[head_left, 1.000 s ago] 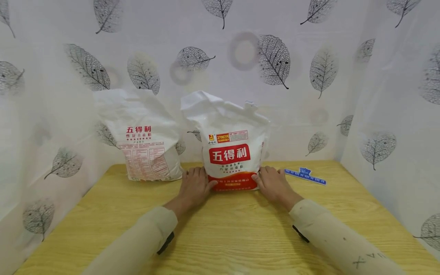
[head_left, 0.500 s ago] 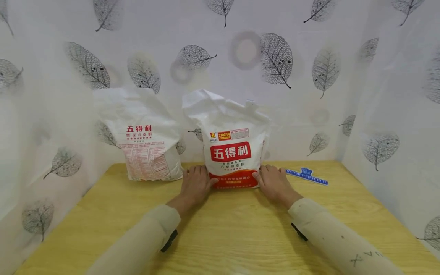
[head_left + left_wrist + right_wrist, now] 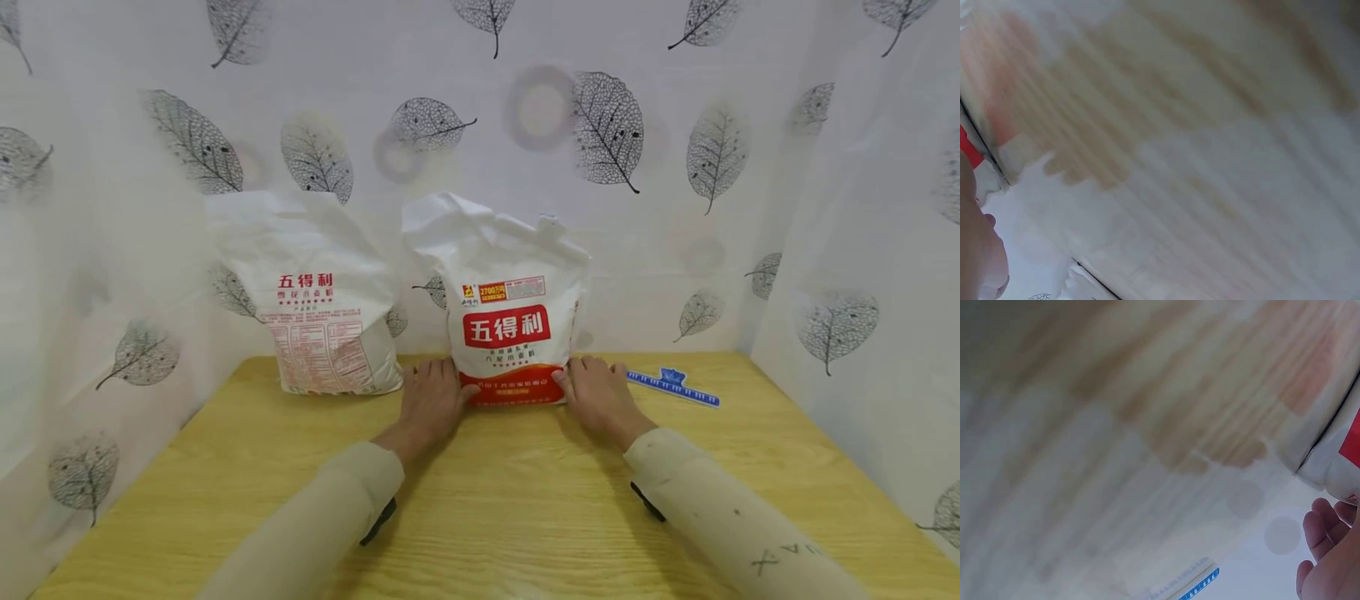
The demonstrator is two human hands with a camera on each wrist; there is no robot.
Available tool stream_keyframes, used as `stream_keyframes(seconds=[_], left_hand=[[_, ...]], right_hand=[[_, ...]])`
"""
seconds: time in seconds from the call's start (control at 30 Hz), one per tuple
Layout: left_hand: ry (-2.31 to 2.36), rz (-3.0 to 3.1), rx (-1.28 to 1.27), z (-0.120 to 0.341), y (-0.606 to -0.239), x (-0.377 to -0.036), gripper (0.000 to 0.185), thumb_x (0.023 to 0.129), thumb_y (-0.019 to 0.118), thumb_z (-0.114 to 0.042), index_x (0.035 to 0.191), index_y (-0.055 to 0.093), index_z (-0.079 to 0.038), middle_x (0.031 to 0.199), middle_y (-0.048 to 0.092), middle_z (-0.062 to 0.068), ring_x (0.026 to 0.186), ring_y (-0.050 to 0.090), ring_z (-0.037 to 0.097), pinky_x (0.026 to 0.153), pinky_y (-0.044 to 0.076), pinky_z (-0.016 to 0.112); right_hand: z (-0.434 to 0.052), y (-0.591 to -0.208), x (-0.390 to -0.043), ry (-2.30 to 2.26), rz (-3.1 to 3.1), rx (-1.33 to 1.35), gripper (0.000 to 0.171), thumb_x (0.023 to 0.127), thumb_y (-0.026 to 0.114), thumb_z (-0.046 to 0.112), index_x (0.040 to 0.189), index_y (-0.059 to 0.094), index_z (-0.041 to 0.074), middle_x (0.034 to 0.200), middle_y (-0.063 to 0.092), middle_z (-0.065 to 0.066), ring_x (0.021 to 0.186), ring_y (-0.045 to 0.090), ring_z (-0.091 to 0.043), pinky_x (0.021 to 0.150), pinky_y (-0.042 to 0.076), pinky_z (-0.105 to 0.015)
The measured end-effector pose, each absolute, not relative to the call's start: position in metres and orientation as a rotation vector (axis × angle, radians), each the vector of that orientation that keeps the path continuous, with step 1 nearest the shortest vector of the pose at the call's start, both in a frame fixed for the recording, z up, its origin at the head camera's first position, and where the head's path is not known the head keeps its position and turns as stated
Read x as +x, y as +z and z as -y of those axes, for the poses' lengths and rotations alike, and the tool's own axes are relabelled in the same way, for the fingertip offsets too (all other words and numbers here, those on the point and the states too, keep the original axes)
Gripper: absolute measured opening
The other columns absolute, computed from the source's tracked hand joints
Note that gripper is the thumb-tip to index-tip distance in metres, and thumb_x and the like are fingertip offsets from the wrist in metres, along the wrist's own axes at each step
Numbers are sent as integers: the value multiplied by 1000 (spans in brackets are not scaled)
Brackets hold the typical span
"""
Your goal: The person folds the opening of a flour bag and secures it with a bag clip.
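Left grip (image 3: 433,402) and right grip (image 3: 602,398) clasp the red-labelled bag (image 3: 510,310) low at both sides; its contents are hidden.

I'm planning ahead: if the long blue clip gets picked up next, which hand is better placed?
Probably the right hand: the long blue clip lies just beside it, while the left hand is across the red-labelled white bag. Both hold that bag's lower sides.
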State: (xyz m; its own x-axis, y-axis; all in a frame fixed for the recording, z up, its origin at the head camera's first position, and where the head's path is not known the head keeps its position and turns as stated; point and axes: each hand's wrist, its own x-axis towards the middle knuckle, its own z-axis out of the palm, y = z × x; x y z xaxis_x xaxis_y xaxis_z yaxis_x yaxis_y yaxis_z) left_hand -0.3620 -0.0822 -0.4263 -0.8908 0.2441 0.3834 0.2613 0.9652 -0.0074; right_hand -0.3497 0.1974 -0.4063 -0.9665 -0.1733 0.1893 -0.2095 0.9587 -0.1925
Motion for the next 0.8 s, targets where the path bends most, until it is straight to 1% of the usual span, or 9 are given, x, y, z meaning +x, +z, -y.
stream_keyframes(seconds=[0.23, 0.4, 0.5, 0.63, 0.8], left_hand=[[-11, 2734, -337, 79, -426, -368, 65, 100, 40, -62, 125, 51, -3, 118, 57, 16, 111, 51, 31, 95, 40, 50], [1, 2740, -330, 77, -424, -372, 65, 99, 41, -62, 126, 51, -3, 117, 57, 16, 111, 51, 31, 94, 40, 48], [-7, 2747, -324, 76, -422, -373, 65, 99, 41, -62, 125, 51, -2, 117, 57, 16, 110, 51, 32, 93, 40, 48], [-8, 2759, -316, 75, -420, -375, 64, 100, 39, -60, 124, 50, -2, 115, 56, 16, 110, 50, 32, 93, 38, 48], [4, 2757, -309, 75, -423, -378, 63, 101, 38, -60, 123, 50, -2, 115, 56, 16, 110, 50, 32, 94, 38, 49]], right_hand=[[-196, -409, -355, 291, 2921, 272, 74, 101, 16, 64, 136, 47, 8, 127, 57, -13, 118, 51, -32, 95, 31, -53], [-195, -408, -357, 300, 2922, 240, 67, 103, 21, 61, 133, 48, 8, 125, 57, -13, 117, 51, -33, 97, 32, -56], [-194, -406, -359, 301, 2932, 214, 64, 103, 24, 59, 132, 48, 8, 124, 57, -13, 114, 51, -33, 97, 32, -55], [-193, -405, -362, 289, 2947, 197, 65, 103, 25, 59, 133, 49, 7, 123, 57, -13, 113, 50, -33, 96, 31, -53], [-192, -405, -364, 288, 2958, 181, 67, 103, 26, 60, 134, 49, 6, 126, 57, -15, 114, 51, -34, 95, 31, -54]])
